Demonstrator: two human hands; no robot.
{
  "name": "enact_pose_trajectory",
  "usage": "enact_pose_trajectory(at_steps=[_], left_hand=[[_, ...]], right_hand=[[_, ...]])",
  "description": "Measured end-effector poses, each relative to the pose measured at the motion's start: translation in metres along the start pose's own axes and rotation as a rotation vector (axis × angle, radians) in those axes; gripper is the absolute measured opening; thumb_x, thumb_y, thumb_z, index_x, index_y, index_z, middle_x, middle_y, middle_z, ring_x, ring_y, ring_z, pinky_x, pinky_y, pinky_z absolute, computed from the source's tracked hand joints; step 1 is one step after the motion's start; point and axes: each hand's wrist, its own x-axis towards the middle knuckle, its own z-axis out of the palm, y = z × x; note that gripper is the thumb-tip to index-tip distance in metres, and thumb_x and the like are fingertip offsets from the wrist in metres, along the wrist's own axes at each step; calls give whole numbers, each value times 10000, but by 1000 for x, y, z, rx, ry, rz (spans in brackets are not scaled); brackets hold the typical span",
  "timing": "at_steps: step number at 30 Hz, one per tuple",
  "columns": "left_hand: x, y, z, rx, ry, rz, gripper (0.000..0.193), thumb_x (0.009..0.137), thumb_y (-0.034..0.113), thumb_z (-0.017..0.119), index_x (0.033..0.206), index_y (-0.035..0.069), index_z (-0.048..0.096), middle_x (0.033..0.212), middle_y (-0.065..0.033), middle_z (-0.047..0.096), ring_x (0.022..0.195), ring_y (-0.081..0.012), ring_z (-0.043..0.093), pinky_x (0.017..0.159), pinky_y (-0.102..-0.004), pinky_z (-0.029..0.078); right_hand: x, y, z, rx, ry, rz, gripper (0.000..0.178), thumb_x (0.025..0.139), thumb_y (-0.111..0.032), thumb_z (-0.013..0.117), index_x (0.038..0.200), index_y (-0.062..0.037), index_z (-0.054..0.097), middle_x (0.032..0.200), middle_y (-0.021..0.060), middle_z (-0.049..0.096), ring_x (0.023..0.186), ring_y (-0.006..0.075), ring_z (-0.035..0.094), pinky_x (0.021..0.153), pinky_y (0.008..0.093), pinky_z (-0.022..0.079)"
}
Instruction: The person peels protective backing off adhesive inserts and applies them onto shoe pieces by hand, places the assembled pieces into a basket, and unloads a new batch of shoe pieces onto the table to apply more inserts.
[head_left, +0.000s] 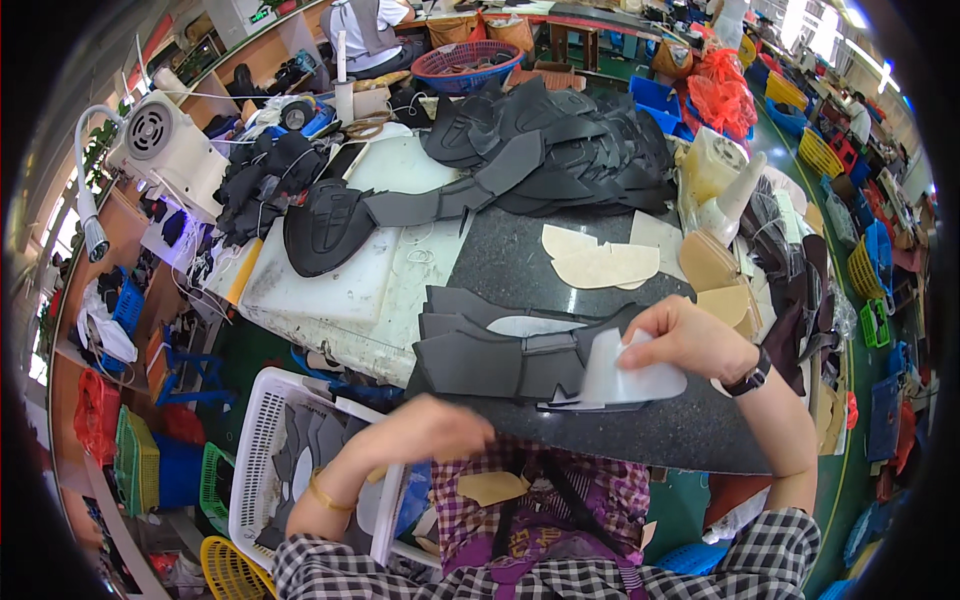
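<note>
My right hand [685, 340] pinches a curved, translucent white plastic piece [610, 372] between thumb and fingers. That piece stands over the right end of a small stack of dark grey cut pieces [485, 365], which look like shoe-upper parts. Another pale, rounded strip [535, 326] shows among the stacked pieces. My left hand [430, 432] hovers by the table's front edge, left of the stack; motion blurs its fingers, so their state is unclear. Beneath the stack lies a dark speckled tabletop [500, 270].
A big heap of dark grey parts [600, 140] covers the far side, one joined strip reaching left onto a white board [320, 280]. Cream templates [600, 262] lie beyond my right hand. A white basket [250, 470] with grey pieces stands at lower left. Sewing machine [165, 145] at left.
</note>
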Motion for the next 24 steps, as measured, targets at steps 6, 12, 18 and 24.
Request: enact_pose_trajectory(at_steps=[6,12,18,24], left_hand=[[28,71,21,605,863,521,458,675,370,773,953,46,608,1056,-136,590,1101,-326,525,875,-476,457],[47,69,-4,763,612,537,267,731,225,750,870,41,615,998,-70,630,1088,-312,532,872,-451,438],[65,63,-35,113,288,-163,206,810,182,686,795,-19,645,640,-8,583,576,-68,503,516,-238,383],[85,35,-31,-12,194,-257,293,835,257,670,758,-24,652,568,21,526,524,-31,421,459,-240,331]], right_hand=[[19,9,15,330,-92,-2,211,848,-217,690,873,-8,679,768,-12,653,644,31,571,583,196,460],[24,27,13,48,-364,84,651,929,-546,451,1248,19,502,1054,64,587,870,87,570,725,241,482],[16,25,8,175,-111,-214,554,922,-452,494,1224,12,494,1047,109,596,882,140,618,719,268,514],[28,25,17,-4,271,-120,287,836,-244,689,833,35,626,601,28,600,474,98,597,446,205,462]])
